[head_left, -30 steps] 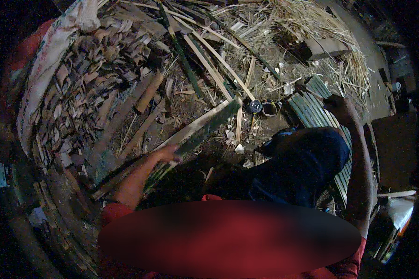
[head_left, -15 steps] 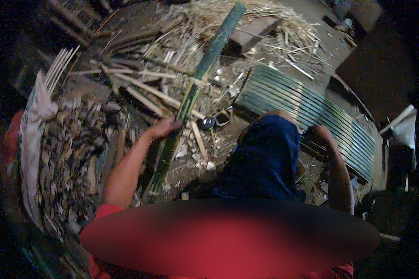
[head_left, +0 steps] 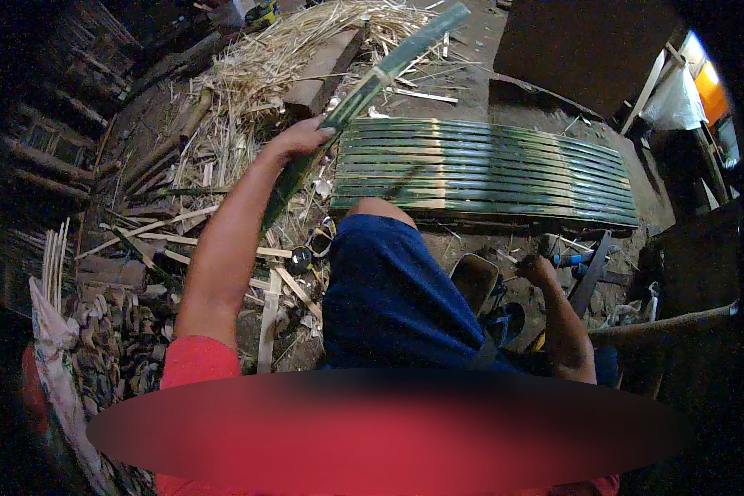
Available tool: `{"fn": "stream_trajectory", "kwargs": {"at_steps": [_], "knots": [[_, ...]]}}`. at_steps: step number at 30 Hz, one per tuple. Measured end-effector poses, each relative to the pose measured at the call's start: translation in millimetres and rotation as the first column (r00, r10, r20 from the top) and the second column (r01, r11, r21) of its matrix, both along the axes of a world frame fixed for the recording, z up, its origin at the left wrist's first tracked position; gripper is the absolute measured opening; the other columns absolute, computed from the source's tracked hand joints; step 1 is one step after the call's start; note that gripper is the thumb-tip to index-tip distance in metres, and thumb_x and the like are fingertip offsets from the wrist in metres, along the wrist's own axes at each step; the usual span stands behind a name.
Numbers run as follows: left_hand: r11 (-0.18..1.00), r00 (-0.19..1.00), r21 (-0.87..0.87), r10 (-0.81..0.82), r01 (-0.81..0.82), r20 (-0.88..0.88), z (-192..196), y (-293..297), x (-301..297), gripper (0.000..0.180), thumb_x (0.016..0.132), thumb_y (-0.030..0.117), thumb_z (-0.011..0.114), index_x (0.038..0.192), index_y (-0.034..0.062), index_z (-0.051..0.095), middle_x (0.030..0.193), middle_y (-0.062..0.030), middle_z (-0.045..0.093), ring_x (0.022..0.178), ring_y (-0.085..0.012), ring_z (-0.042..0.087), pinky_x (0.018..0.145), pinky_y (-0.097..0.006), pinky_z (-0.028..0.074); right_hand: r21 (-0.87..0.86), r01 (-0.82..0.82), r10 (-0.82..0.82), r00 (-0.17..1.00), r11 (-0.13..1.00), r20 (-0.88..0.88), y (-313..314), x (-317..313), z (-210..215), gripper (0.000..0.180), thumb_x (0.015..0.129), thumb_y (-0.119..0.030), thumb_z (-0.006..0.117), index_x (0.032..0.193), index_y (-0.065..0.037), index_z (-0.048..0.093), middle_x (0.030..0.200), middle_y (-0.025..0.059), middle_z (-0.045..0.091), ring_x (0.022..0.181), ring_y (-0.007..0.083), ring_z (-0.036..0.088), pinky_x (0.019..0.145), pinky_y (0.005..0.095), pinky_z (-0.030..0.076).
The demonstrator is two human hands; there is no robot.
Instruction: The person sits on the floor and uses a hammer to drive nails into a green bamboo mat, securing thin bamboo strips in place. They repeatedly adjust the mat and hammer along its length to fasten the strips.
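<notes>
A: Left hand grips a green bamboo pole, angled far-right over the slat mat.
B: Right hand looks closed on a dark tool, perhaps. A loose grip could drop the pole.

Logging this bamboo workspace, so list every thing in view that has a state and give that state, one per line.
Left hand: closed around the green bamboo pole.
Green bamboo pole: held, slanting up and away from the ground.
Right hand: closed low at the person's side; what it holds is unclear.
Bamboo slats: lying flat, side by side on the ground.
Straw pile: loose, scattered.
White sack: slumped beside stacked wood pieces.
</notes>
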State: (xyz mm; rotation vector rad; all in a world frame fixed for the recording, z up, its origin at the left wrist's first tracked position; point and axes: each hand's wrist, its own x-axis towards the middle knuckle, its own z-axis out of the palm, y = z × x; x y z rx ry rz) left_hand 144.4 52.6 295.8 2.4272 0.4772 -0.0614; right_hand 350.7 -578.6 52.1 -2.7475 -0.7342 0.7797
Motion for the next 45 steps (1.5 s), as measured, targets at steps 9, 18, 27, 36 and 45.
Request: {"fn": "stream_trajectory", "kwargs": {"at_steps": [9,18,27,36,45], "knots": [[0.566,0.993,0.82,-0.111,0.09,-0.033,-34.8,-104.0,70.8,0.057,0.091,0.01,0.052,0.146,0.0189,0.041,0.128,-0.0143,0.055,0.113,-0.033,0.058,0.088,-0.047,0.053,0.447,-0.214,-0.079,0.831,0.869,0.551,134.2,-8.2,79.8,0.035,0.085,-0.02,0.07,0.117,-0.01,0.062,0.111,0.015,0.063,0.108,0.0365,0.058,0.088,0.0468,0.049],[0.632,0.895,0.75,-0.428,0.197,0.126,-48.1,-146.4,91.7,0.053,0.091,0.012,0.049,0.143,0.0185,0.047,0.114,-0.0073,0.061,0.105,-0.0246,0.06,0.086,-0.042,0.047,0.251,-0.375,0.028,0.602,0.892,0.798,263.7,-60.5,191.0,0.084,0.078,-0.028,0.077,0.149,-0.015,0.035,0.143,0.0118,0.044,0.134,0.0315,0.041,0.112,0.048,0.029],[0.617,0.465,0.643,-0.78,0.453,0.419,-107.4,-132.5,105.9,0.041,0.08,0.016,0.066,0.121,0.0192,0.063,0.119,-0.0112,0.063,0.112,-0.0273,0.06,0.093,-0.04,0.049,0.345,-0.133,-0.056,0.873,0.929,0.485,246.1,51.3,129.8,0.044,0.078,-0.007,0.066,0.118,-0.021,0.058,0.1,0.0103,0.067,0.099,0.0355,0.063,0.079,0.0515,0.047],[0.859,0.917,0.319,-0.375,0.4,-0.139,-257.2,-66.4,335.9,0.042,0.094,0.041,0.048,0.108,0.0067,0.068,0.11,-0.0197,0.069,0.1,-0.0379,0.065,0.089,-0.044,0.052,0.31,0.009,-0.173,0.845,0.951,0.505,212.6,187.4,44.1,0.023,0.087,-0.014,0.065,0.11,-0.019,0.063,0.089,0.0162,0.067,0.081,0.04,0.065,0.066,0.0477,0.049],[0.803,0.751,0.142,0.457,-0.579,0.476,-329.4,10.0,207.5,0.023,0.081,0.004,0.057,0.101,-0.0028,0.062,0.097,-0.0248,0.064,0.098,-0.0444,0.059,0.086,-0.051,0.047,0.47,-0.073,-0.113,0.927,0.88,0.357,265.6,183.1,22.9,0.048,0.074,-0.002,0.072,0.118,-0.013,0.06,0.101,0.0129,0.069,0.088,0.0378,0.066,0.074,0.0418,0.052]]}}
